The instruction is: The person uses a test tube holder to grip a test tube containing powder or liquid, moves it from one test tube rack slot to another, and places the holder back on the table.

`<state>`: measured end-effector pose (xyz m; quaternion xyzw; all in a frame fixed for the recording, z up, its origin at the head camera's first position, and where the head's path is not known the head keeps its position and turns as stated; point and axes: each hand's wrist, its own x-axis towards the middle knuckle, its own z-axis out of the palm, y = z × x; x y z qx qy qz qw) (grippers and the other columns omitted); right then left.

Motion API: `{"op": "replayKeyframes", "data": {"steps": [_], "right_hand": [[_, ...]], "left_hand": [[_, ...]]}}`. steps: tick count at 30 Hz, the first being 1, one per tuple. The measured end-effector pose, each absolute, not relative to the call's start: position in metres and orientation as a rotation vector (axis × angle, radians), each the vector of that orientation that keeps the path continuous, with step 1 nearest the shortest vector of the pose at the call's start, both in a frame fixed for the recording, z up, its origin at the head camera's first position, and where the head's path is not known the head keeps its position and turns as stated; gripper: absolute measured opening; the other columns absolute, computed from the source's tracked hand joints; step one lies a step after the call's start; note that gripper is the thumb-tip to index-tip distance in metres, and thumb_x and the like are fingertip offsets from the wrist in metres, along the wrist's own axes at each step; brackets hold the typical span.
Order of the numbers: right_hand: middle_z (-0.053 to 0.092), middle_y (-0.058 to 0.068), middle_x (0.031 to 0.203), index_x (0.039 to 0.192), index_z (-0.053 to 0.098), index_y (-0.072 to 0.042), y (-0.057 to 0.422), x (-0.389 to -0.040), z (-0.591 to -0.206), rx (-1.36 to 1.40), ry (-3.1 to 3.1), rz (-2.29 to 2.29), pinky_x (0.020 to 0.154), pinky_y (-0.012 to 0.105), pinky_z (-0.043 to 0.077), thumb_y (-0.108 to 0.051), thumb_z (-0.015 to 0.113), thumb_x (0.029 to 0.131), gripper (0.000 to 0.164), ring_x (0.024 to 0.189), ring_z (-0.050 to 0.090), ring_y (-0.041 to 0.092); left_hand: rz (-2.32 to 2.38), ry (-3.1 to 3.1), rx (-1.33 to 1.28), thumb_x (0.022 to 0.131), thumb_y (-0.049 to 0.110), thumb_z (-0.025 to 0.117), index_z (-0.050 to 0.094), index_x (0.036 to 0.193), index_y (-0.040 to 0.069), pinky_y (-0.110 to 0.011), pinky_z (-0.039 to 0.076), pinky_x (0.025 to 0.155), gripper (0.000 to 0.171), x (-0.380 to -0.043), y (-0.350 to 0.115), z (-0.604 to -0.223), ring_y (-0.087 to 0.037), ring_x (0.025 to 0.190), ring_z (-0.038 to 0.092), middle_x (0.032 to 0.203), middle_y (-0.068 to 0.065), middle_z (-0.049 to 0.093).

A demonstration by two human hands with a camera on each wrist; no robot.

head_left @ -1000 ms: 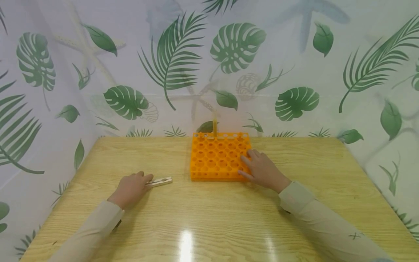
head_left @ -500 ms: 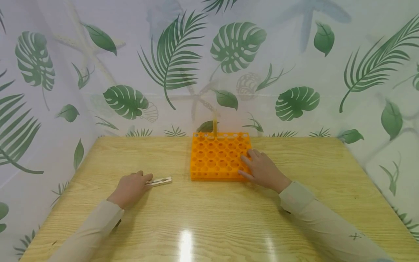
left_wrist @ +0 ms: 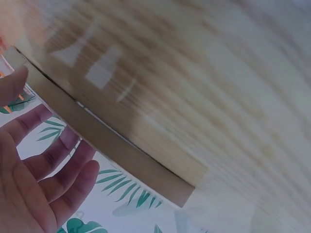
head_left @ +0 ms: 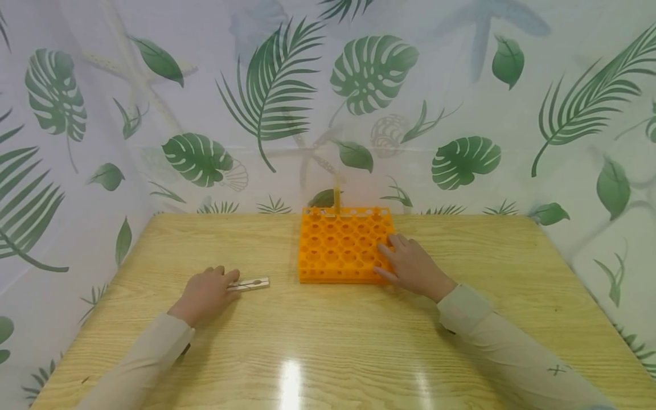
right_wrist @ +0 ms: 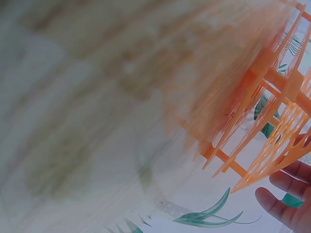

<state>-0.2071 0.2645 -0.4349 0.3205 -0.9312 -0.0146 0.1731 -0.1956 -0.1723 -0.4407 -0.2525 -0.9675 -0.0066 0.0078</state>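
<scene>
A pale clothespin [head_left: 253,283] lies close over the wooden table [head_left: 307,341] at left. My left hand [head_left: 205,293] pinches its near end between thumb and index finger, while the far end points right. The other fingers of that hand show loosely bent in the left wrist view. An orange test tube rack [head_left: 338,268] full of round holes stands at the middle back. My right hand [head_left: 412,267] rests on the rack's right side, fingers spread and relaxed over its edge, the thumb near the front corner. From the rack's back row a yellow tube [head_left: 336,198] stands upright.
Behind the table hangs a white backdrop [head_left: 318,131] printed with green leaves, which the table's far edge meets. The left wrist view shows the table's edge [left_wrist: 121,148] close beside the left hand.
In my left hand the clothespin has turned slightly, its far end a touch lower than before. The right hand, rack and yellow tube stay in place.
</scene>
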Motion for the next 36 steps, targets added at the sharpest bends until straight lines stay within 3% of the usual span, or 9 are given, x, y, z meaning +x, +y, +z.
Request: {"op": "replayKeyframes", "data": {"steps": [9, 24, 36], "right_hand": [[0.053, 0.014, 0.096, 0.109, 0.058, -0.007, 0.265, -0.208, -0.436, 0.893, -2.653, -0.070, 0.061, 0.037, 0.044, -0.046, 0.059, 0.088, 0.044, 0.081, 0.050, 0.027], [0.053, 0.013, 0.097, 0.115, 0.058, -0.007, 0.266, -0.208, -0.432, 0.857, -2.666, -0.145, 0.062, 0.037, 0.042, -0.049, 0.059, 0.088, 0.050, 0.082, 0.051, 0.027], [0.054, 0.020, 0.118, 0.131, 0.055, -0.022, 0.265, -0.204, -0.428, 0.881, -2.689, -0.136, 0.075, 0.048, 0.048, -0.056, 0.058, 0.085, 0.057, 0.096, 0.055, 0.035]], "left_hand": [[-0.066, -3.010, -0.781, 0.086, 0.033, 0.064, 0.056, 0.115, 0.011, -0.029, 0.036, 0.055, 0.038, -0.197, -0.166, -0.442, -0.017, 0.069, 0.042, 0.085, -0.005, 0.051], [-0.105, -2.823, -0.839, 0.081, 0.049, 0.067, 0.053, 0.121, 0.015, -0.037, 0.046, 0.068, 0.054, -0.193, -0.130, -0.427, -0.023, 0.081, 0.051, 0.097, -0.008, 0.054], [-0.143, -2.798, -0.854, 0.082, 0.052, 0.065, 0.052, 0.125, 0.016, -0.044, 0.046, 0.079, 0.057, -0.187, -0.100, -0.408, -0.028, 0.092, 0.053, 0.106, -0.010, 0.054]]}}
